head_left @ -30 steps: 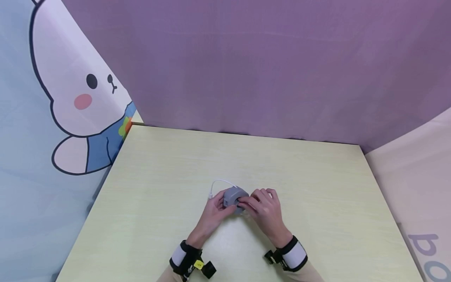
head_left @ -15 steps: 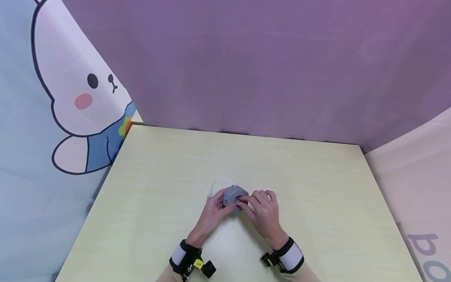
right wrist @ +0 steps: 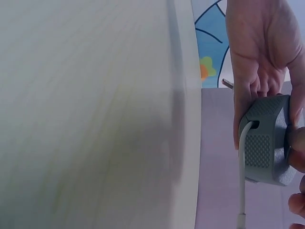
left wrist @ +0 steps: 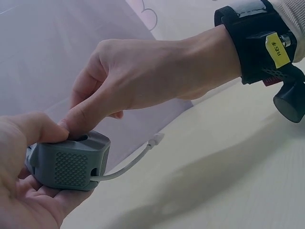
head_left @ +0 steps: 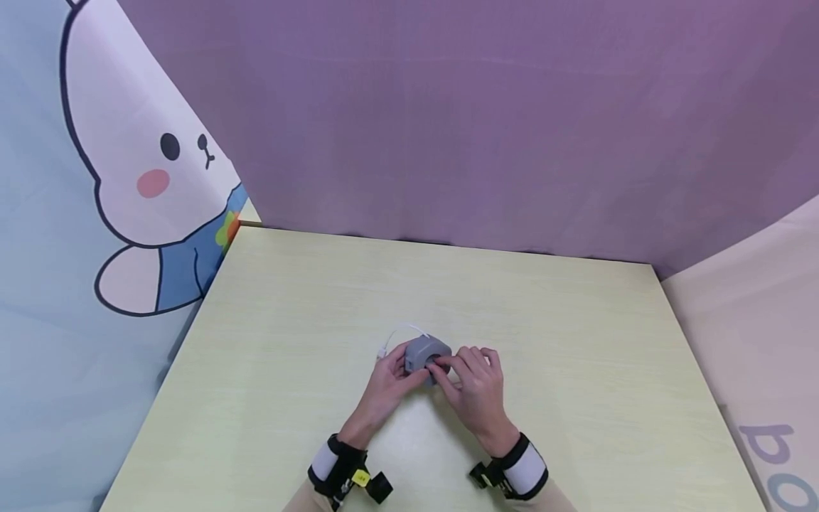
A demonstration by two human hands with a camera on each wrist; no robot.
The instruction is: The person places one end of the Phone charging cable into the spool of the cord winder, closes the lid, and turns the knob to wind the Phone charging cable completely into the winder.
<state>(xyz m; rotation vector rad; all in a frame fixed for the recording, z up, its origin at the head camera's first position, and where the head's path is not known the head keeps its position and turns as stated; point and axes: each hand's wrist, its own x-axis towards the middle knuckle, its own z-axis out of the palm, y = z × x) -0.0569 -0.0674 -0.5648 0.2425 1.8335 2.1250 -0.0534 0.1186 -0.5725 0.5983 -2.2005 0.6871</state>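
A grey block-shaped holder with studded sides (left wrist: 71,162) and a recess in its top is held above the table. My left hand (head_left: 387,387) grips it, thumb on the upper edge and fingers underneath. Out of a slot in its side runs a white cable (left wrist: 125,172), ending in a small white connector (left wrist: 155,140) that hangs free. The thumb and index fingertip of my right hand (head_left: 476,395) reach into the recess. Whatever those fingertips touch inside is hidden. In the right wrist view the cable (right wrist: 242,176) leaves the holder near the left hand.
A pale wooden table (head_left: 307,299) lies beneath both hands. Behind it hangs a purple cloth (head_left: 448,128), with a rabbit-print cloth (head_left: 128,270) at the left and a pale cloth (head_left: 736,327) at the right. Each wrist wears a strapped camera (head_left: 379,488).
My right wrist has shifted a little to the left, its fingertips staying at the recess. The left hand and the holder have hardly moved.
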